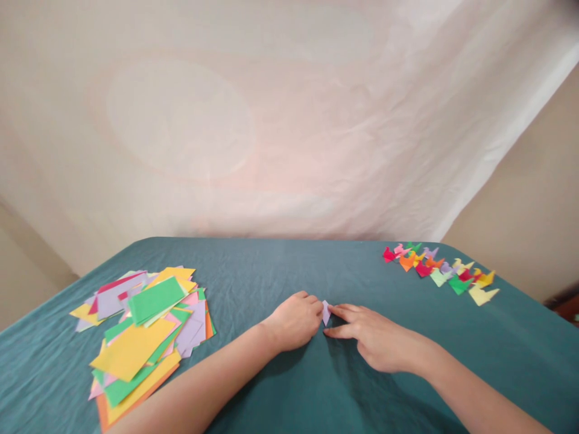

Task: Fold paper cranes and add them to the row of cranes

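Note:
A small folded piece of lilac paper (326, 313) lies between my hands near the middle of the table. My left hand (298, 319) is curled, its fingers closed at the paper's left edge; the fingertips are partly hidden. From the other side my right hand (371, 334) reaches in with fingers spread. One of its fingertips touches the right edge of the paper, and another rests by the lower tip.
A loose pile of coloured paper sheets (136, 349) spreads over the left of the table. Several folded paper birds (441, 271) stand in rows at the back right. A dark green cloth (271, 259) covers the table, and a pale sheet (289, 132) hangs behind it.

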`<state>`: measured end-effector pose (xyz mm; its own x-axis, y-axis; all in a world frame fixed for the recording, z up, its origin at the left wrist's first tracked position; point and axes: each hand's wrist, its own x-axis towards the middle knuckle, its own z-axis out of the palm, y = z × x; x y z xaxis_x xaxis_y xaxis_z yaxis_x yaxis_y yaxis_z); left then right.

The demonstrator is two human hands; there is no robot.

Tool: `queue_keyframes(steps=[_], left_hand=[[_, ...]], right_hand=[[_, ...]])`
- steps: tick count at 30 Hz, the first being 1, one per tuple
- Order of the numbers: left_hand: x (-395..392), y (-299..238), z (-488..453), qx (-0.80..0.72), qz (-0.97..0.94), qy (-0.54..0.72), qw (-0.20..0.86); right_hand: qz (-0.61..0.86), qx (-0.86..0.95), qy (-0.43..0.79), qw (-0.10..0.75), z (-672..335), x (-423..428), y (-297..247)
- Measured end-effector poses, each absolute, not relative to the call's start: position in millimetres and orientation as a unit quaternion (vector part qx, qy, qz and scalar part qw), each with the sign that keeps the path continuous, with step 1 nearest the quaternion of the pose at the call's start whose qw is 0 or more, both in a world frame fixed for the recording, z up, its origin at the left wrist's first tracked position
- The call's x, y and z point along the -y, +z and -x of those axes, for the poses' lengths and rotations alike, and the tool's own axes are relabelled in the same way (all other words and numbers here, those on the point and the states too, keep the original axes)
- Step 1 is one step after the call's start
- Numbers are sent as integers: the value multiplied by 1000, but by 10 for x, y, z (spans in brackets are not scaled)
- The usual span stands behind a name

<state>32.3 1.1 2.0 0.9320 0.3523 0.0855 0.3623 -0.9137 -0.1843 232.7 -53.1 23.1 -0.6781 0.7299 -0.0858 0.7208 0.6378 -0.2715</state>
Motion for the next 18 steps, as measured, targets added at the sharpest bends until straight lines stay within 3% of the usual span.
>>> queue_keyframes(steps=[11,18], left_hand=[[133,145,-271,188,980,-16,60],[114,175,-246,190,981,1,39]], right_hand=[[383,906,179,36,-2399,477,241],[470,854,167,146,-2532,241,30]])
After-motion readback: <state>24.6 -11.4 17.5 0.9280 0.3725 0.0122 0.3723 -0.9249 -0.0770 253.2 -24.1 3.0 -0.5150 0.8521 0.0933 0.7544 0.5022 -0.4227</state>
